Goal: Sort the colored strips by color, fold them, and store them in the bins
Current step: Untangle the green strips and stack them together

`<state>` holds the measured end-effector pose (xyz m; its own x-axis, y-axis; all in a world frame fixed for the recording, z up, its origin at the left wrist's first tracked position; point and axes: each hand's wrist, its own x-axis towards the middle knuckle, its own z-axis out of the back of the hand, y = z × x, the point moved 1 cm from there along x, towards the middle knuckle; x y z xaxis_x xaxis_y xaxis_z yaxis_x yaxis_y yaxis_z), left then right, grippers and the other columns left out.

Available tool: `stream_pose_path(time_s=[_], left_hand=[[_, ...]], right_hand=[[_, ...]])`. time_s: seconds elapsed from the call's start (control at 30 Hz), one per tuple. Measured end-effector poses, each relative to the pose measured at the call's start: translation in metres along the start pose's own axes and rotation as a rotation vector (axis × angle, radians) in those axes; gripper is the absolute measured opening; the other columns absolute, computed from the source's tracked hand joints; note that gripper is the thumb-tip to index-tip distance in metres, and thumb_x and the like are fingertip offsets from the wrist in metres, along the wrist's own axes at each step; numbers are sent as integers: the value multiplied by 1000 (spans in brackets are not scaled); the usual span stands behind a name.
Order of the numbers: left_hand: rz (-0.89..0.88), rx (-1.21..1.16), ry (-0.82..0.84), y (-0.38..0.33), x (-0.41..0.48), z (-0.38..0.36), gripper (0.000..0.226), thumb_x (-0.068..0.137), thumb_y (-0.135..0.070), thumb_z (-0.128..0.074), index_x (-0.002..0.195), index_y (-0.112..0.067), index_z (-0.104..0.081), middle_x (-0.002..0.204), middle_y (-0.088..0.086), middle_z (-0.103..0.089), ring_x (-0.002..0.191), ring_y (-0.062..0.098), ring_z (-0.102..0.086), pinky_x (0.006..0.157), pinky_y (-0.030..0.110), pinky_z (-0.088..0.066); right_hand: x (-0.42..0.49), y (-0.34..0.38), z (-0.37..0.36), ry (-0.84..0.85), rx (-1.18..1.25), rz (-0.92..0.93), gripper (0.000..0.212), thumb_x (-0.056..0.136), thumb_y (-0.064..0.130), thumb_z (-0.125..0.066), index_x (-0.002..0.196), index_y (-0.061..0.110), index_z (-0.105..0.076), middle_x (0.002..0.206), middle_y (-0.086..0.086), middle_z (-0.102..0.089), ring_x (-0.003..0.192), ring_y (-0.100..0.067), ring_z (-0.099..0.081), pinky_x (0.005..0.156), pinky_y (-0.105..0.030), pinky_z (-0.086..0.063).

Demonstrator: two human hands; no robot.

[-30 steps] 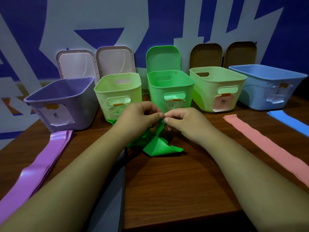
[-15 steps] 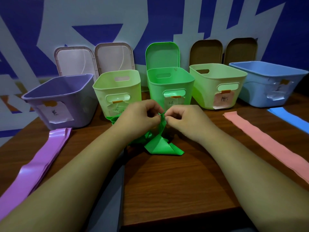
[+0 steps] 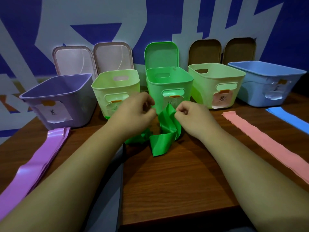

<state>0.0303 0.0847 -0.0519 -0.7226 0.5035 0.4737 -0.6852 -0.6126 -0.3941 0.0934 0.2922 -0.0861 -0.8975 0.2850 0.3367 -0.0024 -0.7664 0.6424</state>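
Five lids (image 3: 161,54) lean against blue-white wall (image 3: 167,17) behind wooden table (image 3: 175,181)

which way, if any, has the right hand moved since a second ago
Yes. Against the green bin, the right hand has slid rightward, away from the left hand, with the green strip between them.

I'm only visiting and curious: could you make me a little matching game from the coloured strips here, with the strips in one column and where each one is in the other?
Strips:
1. green strip
2. purple strips
3. pink strip
4. blue strip

Places:
A. far right, in front of the blue bin
B. pinched by the left hand and the right hand
C. far left, in front of the purple bin
D. flat on the table, just right of the hands

Pairs: 1-B, 2-C, 3-D, 4-A
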Motion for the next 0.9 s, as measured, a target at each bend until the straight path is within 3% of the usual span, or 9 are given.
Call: stream_pose_path(time_s=[0.1, 0.17, 0.3, 0.4, 0.47, 0.57, 0.7, 0.8, 0.9], left_hand=[[15, 57, 204, -1, -3, -11, 50, 95, -48, -70, 136, -22, -59, 122, -4, -66, 109, 14, -64, 96, 36, -55], [41, 84, 255, -2, -5, -15, 61, 93, -52, -72, 143, -22, -53, 126, -6, -65, 110, 15, -65, 95, 36, -55], [81, 70, 235, -1, -4, -17, 51, 92, -34, -76, 138, -24, -55, 112, -3, -69, 100, 17, -67, 84, 35, -56], [141, -60, 142, 2, -1, -14, 36, 94, -15, -72, 127, -24, -63, 95, -10, -68, 85, 8, -65, 76, 29, -57], [184, -222, 102, 4, 0, -9, 26, 96, -12, -69, 119, -22, -66, 90, -4, -72, 82, 13, -70, 80, 37, -62], [258, -509, 101, 3, 1, 0, 21, 98, -8, -68, 117, -15, -67, 91, 7, -72, 78, 21, -70, 81, 41, -62], [335, -731, 75, 1, 1, 9, 16, 101, -8, -61, 116, -11, -67, 101, 14, -66, 86, 25, -65, 82, 37, -61], [425, -953, 90, -4, 1, 12, 16, 104, -2, -52, 114, -10, -62, 94, 14, -62, 76, 26, -62, 65, 37, -59], [432, -904, 124, -3, 0, 10, 17, 104, -8, -54, 118, -14, -62, 93, 9, -64, 73, 27, -62, 58, 33, -51]], right_hand=[[-1, 5, -3, -16, 84, 27, 8, 97, 26, -65, 93, 29, -72, 88, 9, -69, 80, -5, -62, 62, -25, -42], [0, 6, -3, -35, 135, 41, 8, 98, 27, -66, 95, 31, -72, 87, 11, -70, 77, -1, -61, 62, -22, -42], [0, 7, -2, -47, 174, 98, 12, 101, 25, -64, 98, 31, -73, 82, 13, -68, 69, 6, -58, 55, -9, -38], [-1, 7, -2, -48, 169, 128, 12, 102, 22, -64, 101, 29, -74, 80, 14, -67, 68, 10, -57, 55, -6, -38], [-1, 7, -2, -56, 161, 130, 12, 102, 19, -65, 101, 27, -74, 79, 14, -66, 67, 11, -56, 55, -6, -37], [0, 6, -1, -93, 134, 104, 13, 101, 19, -64, 99, 28, -72, 79, 15, -66, 67, 7, -58, 55, -8, -36], [2, 1, 2, -107, 93, 17, 11, 104, 18, -59, 103, 24, -68, 87, 12, -67, 73, -3, -59, 58, -24, -40], [4, -2, 4, -99, 29, -26, 12, 106, 20, -53, 110, 23, -65, 99, 4, -65, 78, -7, -59, 59, -25, -39], [4, -1, 3, -43, 117, -95, 14, 111, 27, -46, 118, 30, -58, 98, -1, -67, 71, -17, -67, 55, -29, -45]])
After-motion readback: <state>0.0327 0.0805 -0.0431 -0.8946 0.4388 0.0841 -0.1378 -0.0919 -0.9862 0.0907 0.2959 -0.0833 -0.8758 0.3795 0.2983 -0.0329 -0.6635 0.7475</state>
